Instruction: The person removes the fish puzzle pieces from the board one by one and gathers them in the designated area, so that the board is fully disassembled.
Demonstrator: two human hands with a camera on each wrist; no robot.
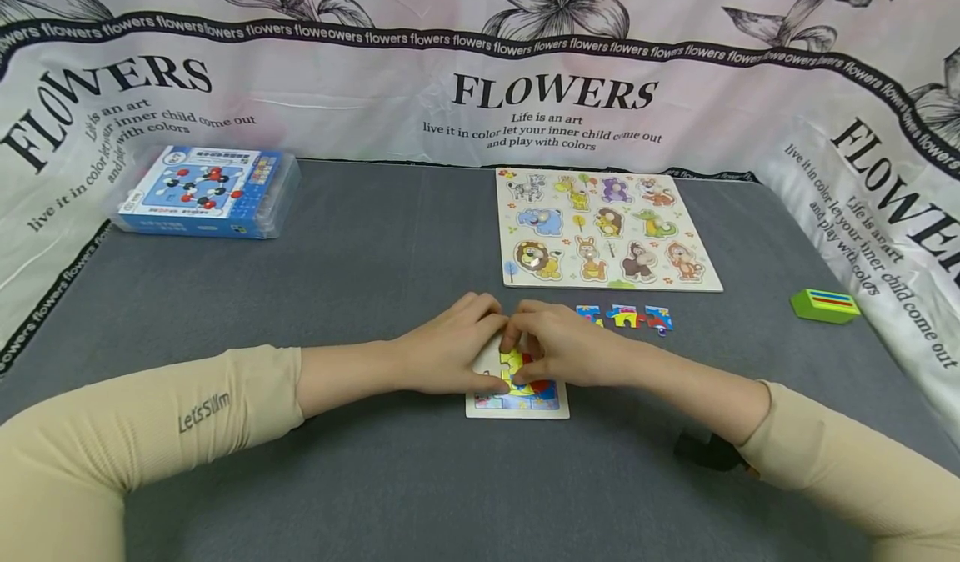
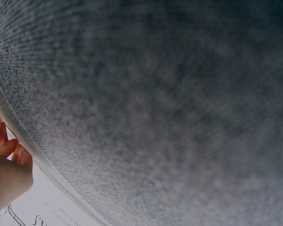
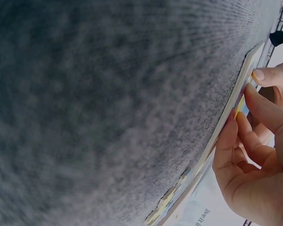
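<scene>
A small jigsaw board (image 1: pixel 480 408) lies flat in front of me, its lower part filled with blue and red artwork. My right hand (image 1: pixel 573 345) bends over it from the right, thumb and finger pinching a yellow puzzle piece (image 1: pixel 516 366) at the board's surface. Across the left side reaches my left hand (image 1: pixel 450 345), its thumb resting on the board beside the yellow area. Its other fingertips meet the right hand's fingers, and their hold is hidden. In the right wrist view the right hand (image 3: pixel 259 155) bends its fingers at the board's edge. Little of the left hand (image 2: pixel 9 169) shows in the left wrist view.
Loose jigsaw pieces (image 1: pixel 624 316) lie just right of the hands. Behind them is a large animal puzzle board (image 1: pixel 611 228). A boxed molecule set (image 1: pixel 202 191) stands at the back left, a green block (image 1: pixel 825 305) at the right. A flower-printed cloth (image 1: pixel 555 137) closes off the back.
</scene>
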